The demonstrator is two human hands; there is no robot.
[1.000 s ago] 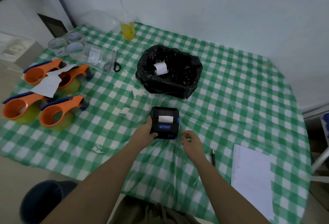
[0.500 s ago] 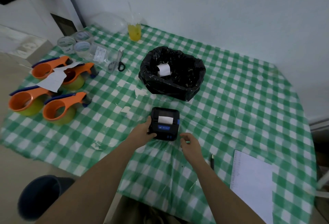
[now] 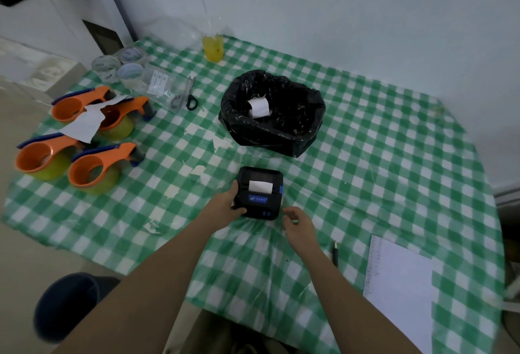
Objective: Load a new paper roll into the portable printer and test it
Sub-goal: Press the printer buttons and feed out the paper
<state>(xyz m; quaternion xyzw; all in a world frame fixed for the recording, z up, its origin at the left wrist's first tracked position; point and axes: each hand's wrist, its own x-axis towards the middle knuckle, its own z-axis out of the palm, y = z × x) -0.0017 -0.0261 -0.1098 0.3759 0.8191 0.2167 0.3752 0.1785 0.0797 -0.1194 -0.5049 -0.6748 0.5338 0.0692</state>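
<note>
The small black portable printer (image 3: 260,192) lies on the green checked tablecloth (image 3: 380,162), with a short strip of white paper (image 3: 260,187) sticking out of its slot. My left hand (image 3: 226,206) grips the printer's left side. My right hand (image 3: 298,222) hovers just off the printer's near right corner, fingers curled and holding nothing. A white paper roll (image 3: 258,107) lies inside the black-lined bin (image 3: 295,128) behind the printer.
Several orange tape dispensers (image 3: 98,166) and a torn white sheet (image 3: 84,123) sit at the left. Scissors (image 3: 185,97), clear tape rolls (image 3: 118,68) and a yellow drink (image 3: 213,47) lie at the back. A pen (image 3: 335,252) and a paper sheet (image 3: 399,289) rest at the right.
My right hand has shifted slightly along the printer's near right corner. My left hand keeps its grip on the printer. The camera view has tilted a little.
</note>
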